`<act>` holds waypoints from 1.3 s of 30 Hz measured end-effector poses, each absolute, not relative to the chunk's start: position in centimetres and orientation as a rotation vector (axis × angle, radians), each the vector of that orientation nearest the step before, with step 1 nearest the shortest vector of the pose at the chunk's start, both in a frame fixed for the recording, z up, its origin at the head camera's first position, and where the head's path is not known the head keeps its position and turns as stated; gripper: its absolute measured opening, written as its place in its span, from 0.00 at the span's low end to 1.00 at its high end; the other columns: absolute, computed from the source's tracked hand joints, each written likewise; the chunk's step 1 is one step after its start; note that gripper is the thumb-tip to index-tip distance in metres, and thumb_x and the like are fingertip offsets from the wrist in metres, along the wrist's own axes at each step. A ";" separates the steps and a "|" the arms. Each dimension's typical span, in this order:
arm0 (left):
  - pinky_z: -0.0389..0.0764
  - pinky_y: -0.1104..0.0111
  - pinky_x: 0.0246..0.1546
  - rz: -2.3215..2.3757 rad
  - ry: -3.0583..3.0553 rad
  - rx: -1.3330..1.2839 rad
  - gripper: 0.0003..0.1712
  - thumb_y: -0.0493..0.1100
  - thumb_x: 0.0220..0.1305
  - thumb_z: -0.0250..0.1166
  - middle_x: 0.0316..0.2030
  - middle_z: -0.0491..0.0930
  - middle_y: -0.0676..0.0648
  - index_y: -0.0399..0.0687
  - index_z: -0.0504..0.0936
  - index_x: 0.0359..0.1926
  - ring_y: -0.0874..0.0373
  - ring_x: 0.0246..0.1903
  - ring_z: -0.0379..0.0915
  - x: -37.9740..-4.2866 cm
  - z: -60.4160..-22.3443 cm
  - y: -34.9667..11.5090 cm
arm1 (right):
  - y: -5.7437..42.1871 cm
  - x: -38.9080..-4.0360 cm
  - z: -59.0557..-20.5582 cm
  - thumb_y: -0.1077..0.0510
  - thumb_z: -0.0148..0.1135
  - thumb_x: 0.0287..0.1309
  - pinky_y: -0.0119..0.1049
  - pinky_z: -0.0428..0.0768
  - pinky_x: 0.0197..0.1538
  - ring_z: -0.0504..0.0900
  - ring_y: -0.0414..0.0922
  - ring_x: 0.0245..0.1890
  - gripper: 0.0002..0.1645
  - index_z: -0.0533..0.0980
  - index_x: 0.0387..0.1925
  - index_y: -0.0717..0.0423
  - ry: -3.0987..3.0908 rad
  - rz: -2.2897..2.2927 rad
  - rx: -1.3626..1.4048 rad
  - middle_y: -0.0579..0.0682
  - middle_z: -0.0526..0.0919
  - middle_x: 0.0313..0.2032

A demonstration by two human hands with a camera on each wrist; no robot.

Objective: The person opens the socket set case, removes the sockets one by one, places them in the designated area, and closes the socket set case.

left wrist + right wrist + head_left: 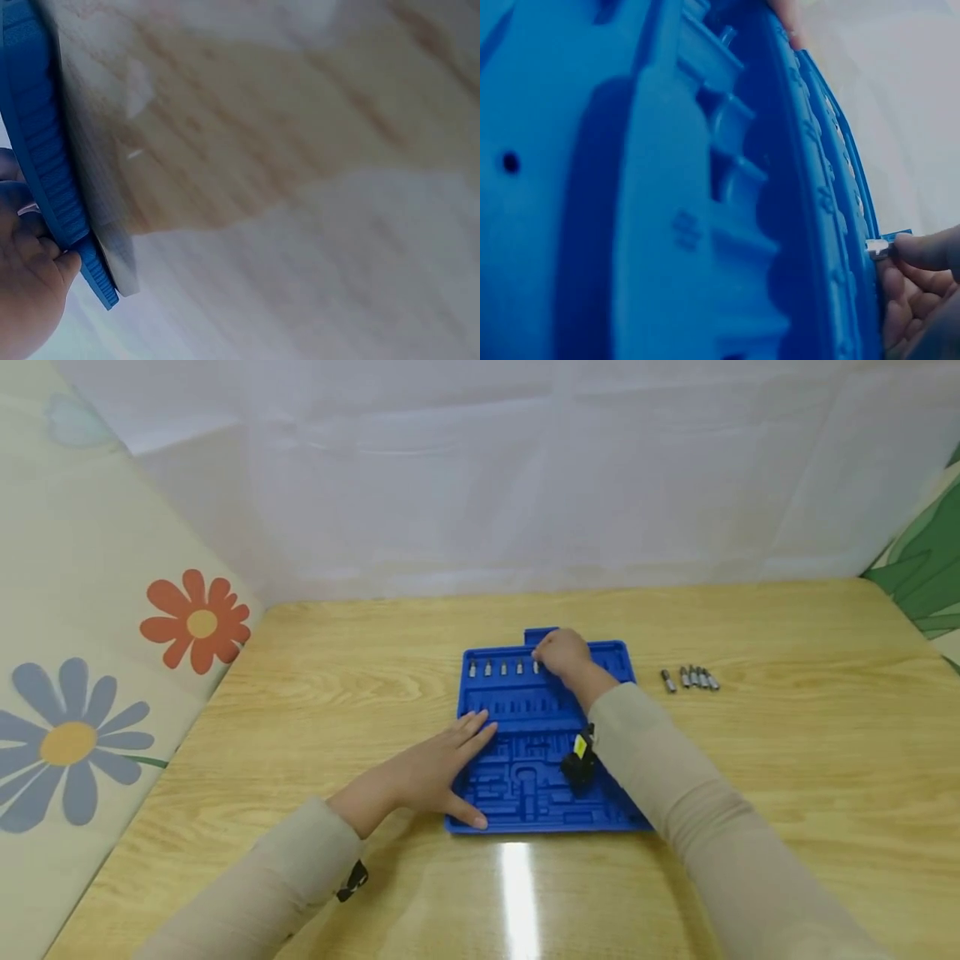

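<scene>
A blue plastic tool case tray [525, 722] with moulded slots lies on the wooden table. My left hand [431, 768] rests on its left edge, fingers spread and fairly straight over the rim; the left wrist view shows that hand [34, 277] against the tray's side [45, 135]. At the tray's top row, my right hand [566, 653] pinches a small silver socket bit [877, 249] between thumb and fingers, at a slot. Several similar bits [504, 668] stand in the same row to its left. My right forearm covers part of the tray's right side.
Several loose socket bits [699, 677] lie on the table [787, 752] right of the tray, one a little apart. White cloth [555, 485] hangs behind the table. Panels with printed flowers [71, 743] flank the left side.
</scene>
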State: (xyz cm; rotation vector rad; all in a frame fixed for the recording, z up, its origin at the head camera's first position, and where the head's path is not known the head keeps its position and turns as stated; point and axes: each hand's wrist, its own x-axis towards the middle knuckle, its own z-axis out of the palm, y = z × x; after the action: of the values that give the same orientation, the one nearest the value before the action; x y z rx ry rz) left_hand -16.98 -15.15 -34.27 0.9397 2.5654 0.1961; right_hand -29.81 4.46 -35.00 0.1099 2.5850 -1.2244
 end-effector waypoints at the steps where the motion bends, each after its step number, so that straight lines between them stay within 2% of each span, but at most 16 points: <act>1: 0.45 0.59 0.59 0.193 2.565 0.938 0.65 0.75 0.35 0.56 0.65 0.32 0.43 0.45 0.39 0.66 0.50 0.63 0.26 -17.0 -34.2 -15.2 | 4.5 -29.6 -34.9 0.58 0.52 0.57 0.39 0.71 0.40 0.71 0.49 0.41 0.15 0.75 0.42 0.63 2.573 -1.245 0.107 0.55 0.75 0.44; 7: 0.45 0.59 0.59 0.183 2.559 0.924 0.65 0.74 0.35 0.56 0.65 0.32 0.44 0.45 0.39 0.66 0.51 0.63 0.26 -16.9 -34.1 -15.1 | 4.6 -29.1 -34.9 0.59 0.52 0.57 0.40 0.71 0.43 0.71 0.50 0.44 0.14 0.74 0.42 0.63 2.496 -1.390 0.180 0.56 0.74 0.45; 9: 0.45 0.59 0.59 0.179 2.559 0.917 0.64 0.74 0.36 0.56 0.65 0.32 0.44 0.45 0.39 0.66 0.51 0.63 0.26 -16.9 -34.2 -15.0 | 4.5 -29.3 -35.0 0.59 0.52 0.57 0.40 0.71 0.44 0.72 0.50 0.43 0.13 0.74 0.42 0.62 2.451 -1.471 0.224 0.55 0.74 0.44; 10: 0.45 0.59 0.59 0.175 2.561 0.920 0.64 0.74 0.36 0.56 0.65 0.32 0.44 0.45 0.39 0.66 0.50 0.63 0.26 -17.0 -34.1 -15.0 | 4.6 -29.5 -35.2 0.60 0.52 0.57 0.38 0.72 0.41 0.73 0.48 0.40 0.10 0.75 0.39 0.60 2.439 -1.524 0.250 0.54 0.75 0.41; 13: 0.45 0.59 0.59 0.161 2.569 0.927 0.65 0.74 0.35 0.56 0.65 0.33 0.43 0.45 0.39 0.66 0.50 0.63 0.27 -17.1 -34.2 -14.9 | 5.5 -33.5 -39.5 0.58 0.56 0.54 0.36 0.73 0.36 0.76 0.45 0.33 0.06 0.77 0.32 0.56 2.366 -1.688 0.276 0.50 0.77 0.35; 16: 0.45 0.59 0.59 0.151 2.577 0.935 0.65 0.75 0.35 0.55 0.65 0.34 0.42 0.44 0.39 0.66 0.49 0.63 0.27 -17.1 -34.4 -15.0 | 6.3 -34.2 -40.3 0.59 0.56 0.54 0.36 0.73 0.36 0.76 0.44 0.32 0.06 0.76 0.33 0.57 2.334 -1.719 0.255 0.50 0.77 0.34; 17: 0.45 0.59 0.59 0.147 2.578 0.939 0.65 0.75 0.35 0.55 0.65 0.34 0.42 0.44 0.39 0.66 0.49 0.63 0.28 -17.1 -34.4 -14.9 | 6.7 -34.0 -40.2 0.59 0.56 0.54 0.38 0.73 0.38 0.76 0.46 0.34 0.10 0.76 0.37 0.60 2.322 -1.704 0.225 0.52 0.77 0.36; 20: 0.45 0.59 0.59 0.133 2.581 0.959 0.65 0.76 0.35 0.55 0.65 0.35 0.41 0.43 0.39 0.66 0.48 0.63 0.29 -17.0 -34.5 -14.9 | 7.7 -29.6 -35.6 0.63 0.50 0.58 0.39 0.71 0.45 0.74 0.47 0.38 0.14 0.70 0.44 0.66 2.274 -1.679 0.166 0.56 0.75 0.39; 24: 0.46 0.59 0.59 0.088 2.599 0.983 0.66 0.76 0.35 0.54 0.65 0.36 0.40 0.42 0.40 0.66 0.47 0.63 0.30 -17.1 -34.3 -14.8 | 9.8 -28.0 -33.8 0.63 0.50 0.58 0.38 0.71 0.47 0.73 0.45 0.35 0.15 0.68 0.45 0.68 2.219 -1.746 0.108 0.54 0.74 0.36; 30: 0.46 0.59 0.59 0.039 2.613 0.989 0.65 0.77 0.35 0.52 0.65 0.36 0.40 0.42 0.40 0.66 0.47 0.63 0.30 -17.2 -34.1 -14.7 | 13.6 -27.4 -33.9 0.63 0.49 0.59 0.39 0.70 0.48 0.73 0.47 0.37 0.14 0.67 0.44 0.69 2.283 -1.707 0.060 0.55 0.72 0.37; 33: 0.46 0.58 0.59 0.033 2.611 0.992 0.65 0.77 0.35 0.52 0.65 0.36 0.40 0.42 0.41 0.66 0.47 0.63 0.30 -17.2 -34.0 -14.6 | 15.8 -26.7 -34.1 0.63 0.48 0.59 0.40 0.70 0.48 0.73 0.45 0.35 0.14 0.66 0.43 0.71 2.319 -1.700 0.033 0.54 0.73 0.35; 39: 0.45 0.58 0.59 0.035 2.602 0.982 0.65 0.77 0.35 0.51 0.65 0.36 0.41 0.43 0.40 0.66 0.48 0.63 0.30 -17.0 -34.1 -14.5 | 20.1 -25.5 -34.4 0.62 0.47 0.60 0.39 0.72 0.43 0.73 0.39 0.29 0.17 0.64 0.45 0.73 2.374 -1.661 0.023 0.45 0.74 0.26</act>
State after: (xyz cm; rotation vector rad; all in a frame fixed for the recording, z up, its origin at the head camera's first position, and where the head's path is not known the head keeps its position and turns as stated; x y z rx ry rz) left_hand -16.99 -14.51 -34.07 0.9816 2.6022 0.0346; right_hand -25.46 20.12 -34.41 0.0230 2.3735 -1.6611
